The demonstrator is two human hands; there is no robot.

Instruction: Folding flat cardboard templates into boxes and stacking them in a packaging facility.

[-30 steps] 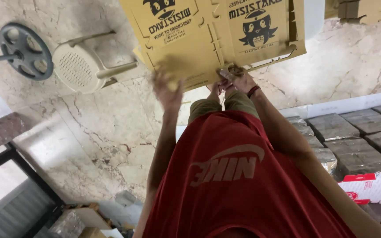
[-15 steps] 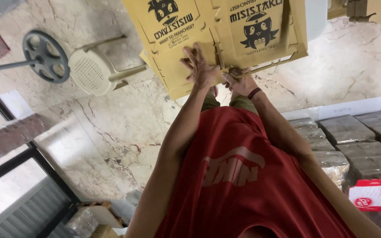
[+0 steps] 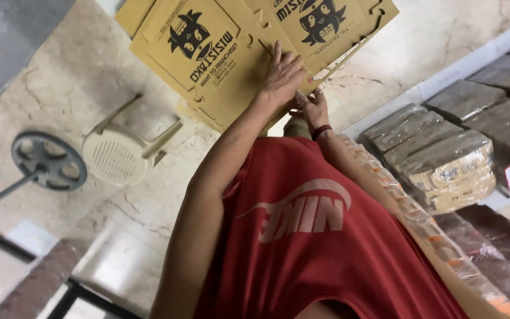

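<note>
The left hand (image 3: 283, 74) lies flat, fingers spread wide, on the flat yellow-brown printed cardboard sheet (image 3: 219, 65) above the marble floor (image 3: 78, 77), while the right hand (image 3: 313, 109) pinches its near edge.

Soft, even indoor light, with faint glare on the marble floor (image 3: 90, 71), weak shadows, slight blur throughout, and perhaps some stretching toward the frame's edges.
</note>
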